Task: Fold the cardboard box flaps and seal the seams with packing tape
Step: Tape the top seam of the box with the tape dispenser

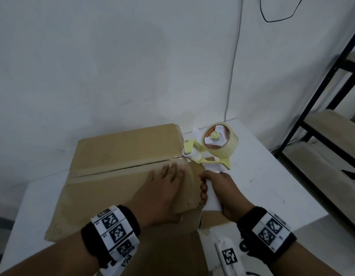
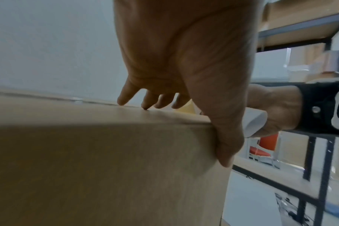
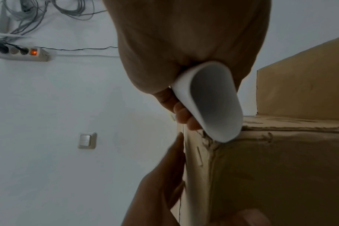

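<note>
Nearest the wearer, the left hand lies flat on the top of the cardboard box, its fingers straight and spread toward the centre seam, while the thumb hooks over the box's right-hand edge and down its side. Just to the right of that hand, the right hand is wrapped tight around the white handle of the tape dispenser; the handle's hollow end rests against a frayed corner of the box. Beyond the right hand's knuckles, the yellow dispenser frame reaches to the box's right edge, with its roller at the end of the seam, just past the left fingertips. The roll of clear tape sits on the frame farther out. The box stands on a white table.
</note>
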